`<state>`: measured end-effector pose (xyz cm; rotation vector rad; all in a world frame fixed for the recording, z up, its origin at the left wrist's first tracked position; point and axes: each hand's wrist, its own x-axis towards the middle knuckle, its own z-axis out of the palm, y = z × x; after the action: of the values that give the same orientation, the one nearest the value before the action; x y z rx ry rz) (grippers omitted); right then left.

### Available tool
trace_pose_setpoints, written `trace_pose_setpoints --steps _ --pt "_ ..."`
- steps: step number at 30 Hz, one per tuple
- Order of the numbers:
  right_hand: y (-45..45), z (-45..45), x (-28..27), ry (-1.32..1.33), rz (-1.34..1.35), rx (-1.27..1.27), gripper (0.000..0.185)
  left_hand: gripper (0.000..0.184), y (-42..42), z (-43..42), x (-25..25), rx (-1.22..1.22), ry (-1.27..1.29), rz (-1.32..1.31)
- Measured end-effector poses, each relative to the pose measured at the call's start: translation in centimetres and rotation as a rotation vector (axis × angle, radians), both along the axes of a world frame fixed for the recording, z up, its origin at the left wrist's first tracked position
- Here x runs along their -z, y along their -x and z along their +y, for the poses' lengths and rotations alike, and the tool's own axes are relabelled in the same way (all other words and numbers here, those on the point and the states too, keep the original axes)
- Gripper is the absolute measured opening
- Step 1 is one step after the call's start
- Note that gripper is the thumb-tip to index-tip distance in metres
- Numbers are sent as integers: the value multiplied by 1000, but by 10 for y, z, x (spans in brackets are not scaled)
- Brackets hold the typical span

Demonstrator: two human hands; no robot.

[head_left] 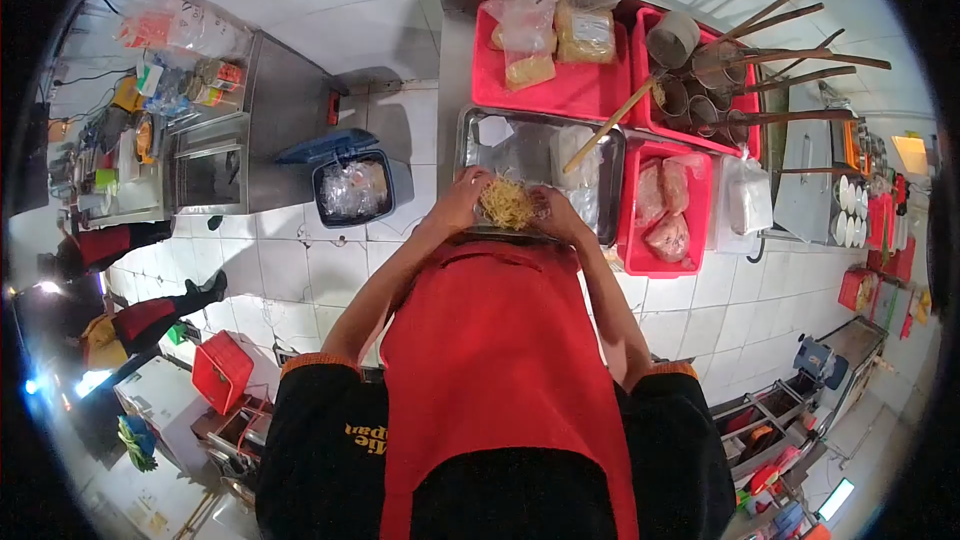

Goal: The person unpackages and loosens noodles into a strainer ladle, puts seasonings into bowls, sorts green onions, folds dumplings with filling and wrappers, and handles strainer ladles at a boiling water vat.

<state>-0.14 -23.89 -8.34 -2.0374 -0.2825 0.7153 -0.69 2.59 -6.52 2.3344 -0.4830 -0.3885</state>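
A clump of yellow noodles (pixel 508 204) is between my two hands, over the near edge of a metal tray (pixel 528 145). My left hand (pixel 468 189) grips its left side. On the right side, my right hand (pixel 556 212) has its fingers curled against the noodles, and clear plastic seems to show beside them. Fingertips of both hands are partly hidden. In the tray lie a small white piece (pixel 493 130) and clear plastic packs (pixel 576 162). A wooden stick (pixel 612 125) slants across the tray's right part.
A red tray (pixel 490 80) with bagged noodles (pixel 585 32) stands behind. Long-handled strainers (pixel 704 112) fill a red crate (pixel 648 30), their handles jutting right. Another red bin (pixel 636 240) holds bagged food (pixel 668 232). On the left stands an open lidded bin (pixel 400 180); another person (pixel 110 325) is farther left.
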Motion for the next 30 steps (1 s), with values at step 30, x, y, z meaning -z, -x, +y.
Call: trace_pose_setpoints --steps 30 --pt "8 24 -29 265 -11 4 42 31 -15 -39 42 104 759 729"
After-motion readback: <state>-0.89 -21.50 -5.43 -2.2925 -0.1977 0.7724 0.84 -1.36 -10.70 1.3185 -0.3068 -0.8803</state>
